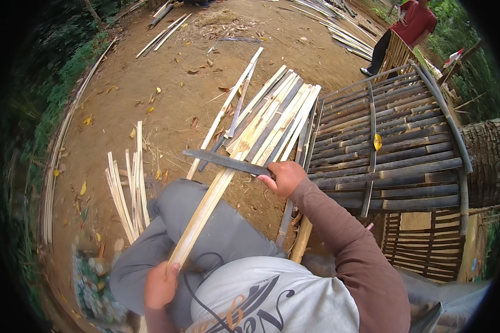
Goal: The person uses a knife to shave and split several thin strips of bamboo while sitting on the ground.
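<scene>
Across my lap slants a long pale bamboo strip, its far part reaching over the stack ahead. My left hand is closed round its near end, beside my left thigh. In my right hand is the handle of a machete, mostly hidden by the fingers. The dark machete blade points left and lies across the strip, just beyond my knee; whether it cuts into the strip I cannot tell. A stack of split bamboo strips, pale and dark, lies on the ground ahead.
To the right stands a slatted bamboo bench with a yellow leaf on it. Several bamboo strips lie by my left knee, with more strips at the back right. A person in a red shirt stands at the far right.
</scene>
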Demonstrator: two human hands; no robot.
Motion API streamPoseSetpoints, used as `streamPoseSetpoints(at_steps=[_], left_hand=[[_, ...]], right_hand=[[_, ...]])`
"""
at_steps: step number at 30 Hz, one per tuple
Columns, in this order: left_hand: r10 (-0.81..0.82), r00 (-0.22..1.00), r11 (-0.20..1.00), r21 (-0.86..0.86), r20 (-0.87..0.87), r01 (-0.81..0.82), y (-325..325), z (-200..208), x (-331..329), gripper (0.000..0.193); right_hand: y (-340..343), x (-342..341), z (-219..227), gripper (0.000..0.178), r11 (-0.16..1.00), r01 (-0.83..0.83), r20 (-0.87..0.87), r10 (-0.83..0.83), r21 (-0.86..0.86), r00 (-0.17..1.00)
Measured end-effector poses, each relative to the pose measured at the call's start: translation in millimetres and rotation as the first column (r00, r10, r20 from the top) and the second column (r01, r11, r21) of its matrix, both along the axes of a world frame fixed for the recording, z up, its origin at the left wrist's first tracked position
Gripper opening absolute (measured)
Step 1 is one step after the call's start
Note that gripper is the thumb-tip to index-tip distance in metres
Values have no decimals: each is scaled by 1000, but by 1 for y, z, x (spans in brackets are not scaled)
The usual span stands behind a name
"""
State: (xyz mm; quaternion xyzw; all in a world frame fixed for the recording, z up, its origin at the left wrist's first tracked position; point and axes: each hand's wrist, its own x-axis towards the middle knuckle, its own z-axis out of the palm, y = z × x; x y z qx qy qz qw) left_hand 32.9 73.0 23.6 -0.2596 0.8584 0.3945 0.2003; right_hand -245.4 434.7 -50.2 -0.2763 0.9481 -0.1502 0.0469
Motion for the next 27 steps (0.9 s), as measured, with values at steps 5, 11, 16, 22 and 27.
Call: streamPoseSetpoints(at_steps=[5, 11, 16, 22, 27], left_hand=[[20, 999, 1000, 22, 31, -20, 5, 9, -7, 40], [-42, 999, 997, -61, -31, 40, 9, 12, -8, 42], [37, 993, 999, 8, -111, -36, -4, -27, 13, 42], [-213, 974, 967, -156, -73, 200, 15, 1, 0, 44], [-230, 973, 950, -224, -33, 217, 15, 13, -3, 42]], right_hand=[[-11, -14, -25, 58, 950, 300, 77, -294, -83, 953], [7, -11, -23, 63, 973, 227, 186, -218, -28, 958], [-33, -4, 13, 61, 935, 331, 464, -238, -130, 853], [13, -12, -26, 69, 984, 164, 256, -140, -75, 957], [-29, -1, -18, 67, 969, 233, 318, -198, -77, 927]])
